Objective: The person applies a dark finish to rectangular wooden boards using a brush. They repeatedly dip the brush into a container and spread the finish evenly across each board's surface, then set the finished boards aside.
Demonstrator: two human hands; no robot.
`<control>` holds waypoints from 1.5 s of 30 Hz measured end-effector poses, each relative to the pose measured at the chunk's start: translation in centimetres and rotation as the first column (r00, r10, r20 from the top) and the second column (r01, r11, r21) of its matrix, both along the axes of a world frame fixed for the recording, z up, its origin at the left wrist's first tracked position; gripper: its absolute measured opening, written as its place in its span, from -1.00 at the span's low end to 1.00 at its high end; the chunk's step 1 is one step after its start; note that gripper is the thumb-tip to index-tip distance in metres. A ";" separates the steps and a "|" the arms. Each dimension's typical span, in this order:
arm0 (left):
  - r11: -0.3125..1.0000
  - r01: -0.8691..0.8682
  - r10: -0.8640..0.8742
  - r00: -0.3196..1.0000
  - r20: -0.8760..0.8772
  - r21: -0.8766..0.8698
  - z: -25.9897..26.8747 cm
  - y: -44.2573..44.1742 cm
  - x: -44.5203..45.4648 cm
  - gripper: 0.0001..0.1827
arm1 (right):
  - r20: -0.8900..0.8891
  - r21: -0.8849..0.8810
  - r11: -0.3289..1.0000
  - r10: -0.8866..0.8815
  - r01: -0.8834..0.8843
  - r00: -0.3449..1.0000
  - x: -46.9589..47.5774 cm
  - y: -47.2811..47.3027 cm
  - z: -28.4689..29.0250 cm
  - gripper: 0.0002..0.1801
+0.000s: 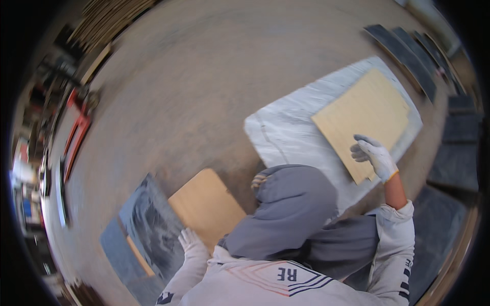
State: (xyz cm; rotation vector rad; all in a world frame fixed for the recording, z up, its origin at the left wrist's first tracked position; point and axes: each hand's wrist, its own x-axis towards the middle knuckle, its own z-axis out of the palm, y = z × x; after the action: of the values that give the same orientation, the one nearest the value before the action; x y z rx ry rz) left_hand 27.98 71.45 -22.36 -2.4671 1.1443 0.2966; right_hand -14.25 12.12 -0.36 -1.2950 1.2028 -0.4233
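My right hand [373, 153], in a white work glove with grey on the fingers, hovers over or lightly touches a thin plywood sheet [363, 114]. Its thumb and fingers are apart, with nothing between them. The plywood lies on a white wrapped slab or stack [283, 122], and an edge of another sheet shows beneath. Also gloved, my left hand [191, 243] lies with extended fingers where a scuffed dark panel [157, 225] meets a tan wooden board [210, 202] with rounded corners. The palm side of the left hand is hidden.
More dark panels lie at the lower left [118, 248], at the right [459, 130] and at the far right [402, 57]. A red metal frame [78, 126], perhaps a pallet jack, stands left. Long wooden strips [111, 19] are stacked top left. My bent knee [294, 195] is between both work areas.
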 end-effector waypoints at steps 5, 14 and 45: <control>0.976 -0.099 0.118 0.989 -0.089 0.192 0.6 -1.1 1.3 -0.08 | 0.018 -0.106 0.972 -0.208 0.209 0.978 -7.6 3.3 3.1 -0.41; 0.939 -0.168 0.052 0.931 -0.360 -0.299 6.5 -27.3 7.3 -0.18 | 0.188 -0.147 0.718 -0.655 0.681 0.732 -18.8 11.4 1.8 -0.51; 0.883 -0.401 -0.128 0.296 -0.947 -0.245 4.8 -73.5 -24.6 -0.57 | -0.544 -0.220 0.796 -0.580 0.564 0.607 -18.8 -15.3 -18.6 -0.18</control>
State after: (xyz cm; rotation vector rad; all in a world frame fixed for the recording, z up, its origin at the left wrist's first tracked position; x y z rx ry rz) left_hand 3.33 -2.07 -17.56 -2.7432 1.4877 2.0545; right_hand -33.03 -3.17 -18.95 -1.0528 2.1877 -0.5103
